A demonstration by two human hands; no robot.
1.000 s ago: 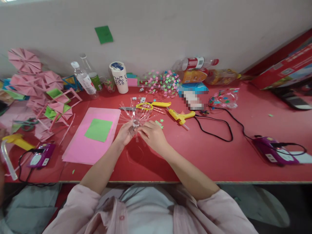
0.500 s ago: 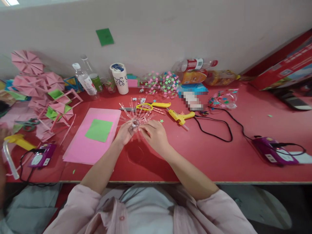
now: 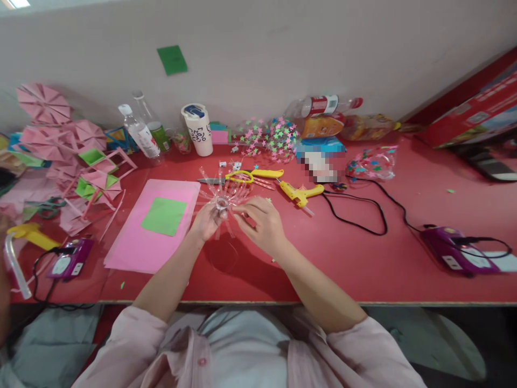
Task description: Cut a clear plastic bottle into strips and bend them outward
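My left hand (image 3: 207, 221) grips the neck of a clear plastic bottle top (image 3: 222, 202), whose sides are cut into many thin strips fanning outward. My right hand (image 3: 262, 220) is on its right side, thumb and forefinger pinched at one of the strips. Just beyond the fan lie yellow-handled scissors (image 3: 239, 177) and a yellow utility knife (image 3: 267, 173). A yellow glue gun (image 3: 301, 193) rests to the right of my right hand. Left of my left hand, a green paper square (image 3: 164, 216) lies on pink sheets (image 3: 133, 245).
Folded pink paper shapes (image 3: 60, 134) pile up at the left. Bottles (image 3: 139, 132), a white tumbler (image 3: 197, 129) and star-covered clear pieces (image 3: 280, 140) line the wall. Purple power boxes (image 3: 452, 250) with black cords sit at both sides. Part of another person shows at the left edge.
The bottle top has shifted slightly left and turned in my left hand. My right hand has moved a little right, its fingers now further from the neck.
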